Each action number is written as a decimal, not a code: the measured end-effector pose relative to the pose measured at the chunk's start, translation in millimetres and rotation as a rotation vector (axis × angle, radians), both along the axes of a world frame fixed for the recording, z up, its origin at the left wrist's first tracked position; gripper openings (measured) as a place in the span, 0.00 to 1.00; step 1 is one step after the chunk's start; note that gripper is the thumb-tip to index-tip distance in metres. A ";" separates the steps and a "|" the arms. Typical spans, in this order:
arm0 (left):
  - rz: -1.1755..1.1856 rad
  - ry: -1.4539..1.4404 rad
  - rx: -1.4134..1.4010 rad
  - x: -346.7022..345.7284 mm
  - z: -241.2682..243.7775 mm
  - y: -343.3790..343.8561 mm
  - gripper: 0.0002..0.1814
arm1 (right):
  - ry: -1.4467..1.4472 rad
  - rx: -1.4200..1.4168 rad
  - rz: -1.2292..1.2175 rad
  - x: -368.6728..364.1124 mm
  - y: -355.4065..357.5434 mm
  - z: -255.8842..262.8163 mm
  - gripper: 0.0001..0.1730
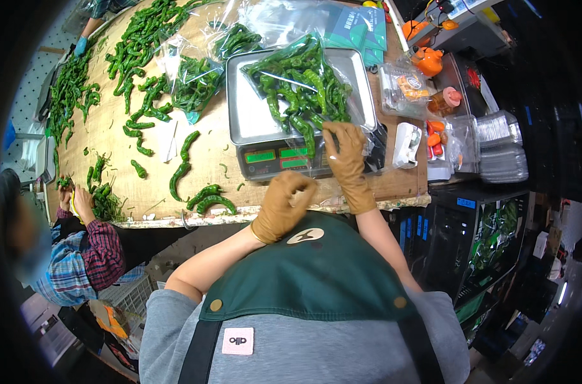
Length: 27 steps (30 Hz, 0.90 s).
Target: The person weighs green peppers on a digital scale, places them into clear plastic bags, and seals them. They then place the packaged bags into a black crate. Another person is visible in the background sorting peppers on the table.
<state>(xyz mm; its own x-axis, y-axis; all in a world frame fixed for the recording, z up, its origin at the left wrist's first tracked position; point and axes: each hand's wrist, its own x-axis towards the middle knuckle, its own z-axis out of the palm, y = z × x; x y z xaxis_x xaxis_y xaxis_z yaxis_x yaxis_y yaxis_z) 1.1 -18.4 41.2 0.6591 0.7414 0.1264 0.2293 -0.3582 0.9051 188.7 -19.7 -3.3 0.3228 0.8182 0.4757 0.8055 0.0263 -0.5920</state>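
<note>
A clear plastic bag [291,79] of long green peppers lies on the steel pan of a digital scale [240,117], its mouth towards me. My right hand [346,161], in a tan glove, is at the bag's near right edge with its fingers bent; whether they pinch the film cannot be told. My left hand [283,204], gloved alike, is curled in front of the scale's lit display, close to loose film. A pepper [303,132] pokes out of the bag mouth between my hands. Several loose green peppers [216,204] lie on the wooden table [147,192] to the left.
Filled pepper bags [195,84] stand left of the scale, beside a large pepper pile [142,43]. Printed teal bags [358,31] lie behind. At right are plastic packs [403,89] and clear trays [502,149]. A co-worker [89,259] trims peppers at left; another person's gloved hand [81,45] is farther back.
</note>
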 end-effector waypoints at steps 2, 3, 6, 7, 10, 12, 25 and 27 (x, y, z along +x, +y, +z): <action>0.109 0.073 -0.316 -6.2 -22.6 -3.4 0.16 | -0.079 -0.124 0.013 -7.4 -11.3 2.0 0.14; 0.129 0.051 -0.392 -2.8 -38.3 -2.5 0.16 | -0.114 -0.140 0.000 -10.8 -8.5 6.2 0.14; -0.006 -0.038 -0.797 12.4 -57.6 3.7 0.19 | -0.244 -0.154 -0.036 -23.2 8.2 11.2 0.15; -0.084 -0.074 -0.958 16.7 -57.5 6.0 0.20 | -0.139 -0.199 -0.052 -22.5 7.9 11.6 0.16; -0.121 -0.163 -1.012 18.4 -49.8 10.8 0.18 | 0.170 -0.327 -0.093 -17.9 2.2 14.8 0.21; -0.122 -0.205 -1.032 18.2 -43.5 14.2 0.17 | 0.256 -0.164 -0.103 -20.6 -2.4 18.5 0.20; 0.032 0.002 -1.033 -4.3 -42.3 10.5 0.15 | -0.230 -0.033 0.036 -1.9 53.0 6.3 0.29; 0.070 -0.047 -1.055 -4.4 -45.8 8.9 0.14 | -0.382 -0.151 0.078 1.6 59.4 10.3 0.32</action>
<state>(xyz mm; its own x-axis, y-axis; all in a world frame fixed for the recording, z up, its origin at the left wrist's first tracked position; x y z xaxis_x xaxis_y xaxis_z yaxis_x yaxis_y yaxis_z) -3.4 -9.5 -4.6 0.6221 0.5268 -0.5792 0.1755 0.6271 0.7589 190.3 39.7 7.0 0.0809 0.9028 0.4223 0.9670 0.0317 -0.2530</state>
